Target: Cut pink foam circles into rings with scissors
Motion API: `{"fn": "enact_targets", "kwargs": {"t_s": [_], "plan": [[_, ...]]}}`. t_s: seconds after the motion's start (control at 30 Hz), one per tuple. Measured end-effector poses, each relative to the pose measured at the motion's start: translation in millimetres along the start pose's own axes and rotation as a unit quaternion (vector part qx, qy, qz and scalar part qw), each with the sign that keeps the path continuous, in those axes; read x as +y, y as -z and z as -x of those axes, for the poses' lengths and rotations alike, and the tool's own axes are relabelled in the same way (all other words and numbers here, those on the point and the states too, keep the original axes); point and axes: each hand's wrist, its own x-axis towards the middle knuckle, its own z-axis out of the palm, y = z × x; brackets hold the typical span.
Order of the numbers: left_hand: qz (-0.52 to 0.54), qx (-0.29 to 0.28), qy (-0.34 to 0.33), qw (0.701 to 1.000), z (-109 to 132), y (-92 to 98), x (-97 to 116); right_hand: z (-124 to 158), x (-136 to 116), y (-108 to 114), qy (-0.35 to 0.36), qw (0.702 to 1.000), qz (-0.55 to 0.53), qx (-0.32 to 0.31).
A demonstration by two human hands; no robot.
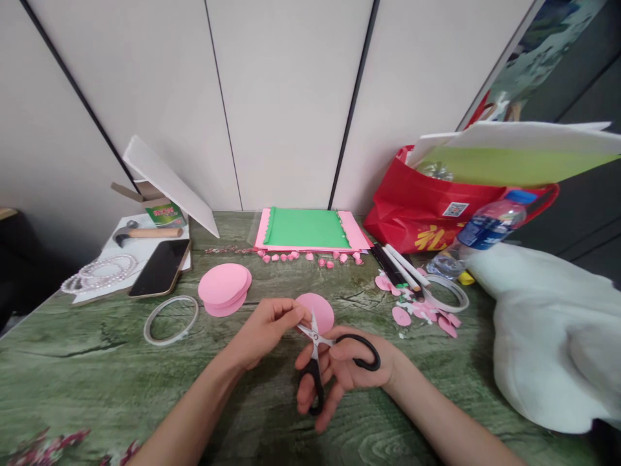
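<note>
My left hand is closed in a pinch, thumb and forefinger at the left edge of a pink paper circle. My right hand holds a pair of scissors with black handles, its thumb and fingers at the loops. The scissor blades stand apart, close to my left fingertips, and one blade shows in front of the circle. How much paper lies between the blades is hidden by my fingers. To the left lies a stack of pink paper circles.
Behind are green paper and a row of small pink rolled pieces. On the right are markers, pink scraps, a tape roll, a bottle and a red bag. Leftward lie another tape roll, a phone and a hammer.
</note>
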Motion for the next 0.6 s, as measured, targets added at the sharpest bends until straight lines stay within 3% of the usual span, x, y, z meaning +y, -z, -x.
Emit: {"fn": "enact_targets", "kwargs": {"t_s": [0.27, 0.6], "plan": [[-0.098, 0.049, -0.036, 0.993, 1.5, -7.5, 1.5, 0.9, 3.5, 2.1, -0.002, 1.000, 0.010, 0.020], [-0.117, 0.040, -0.040, 0.992, 1.3, -8.4, -1.2, -2.3, 3.2, -1.6, -0.016, 1.000, 0.016, 0.020]]}}
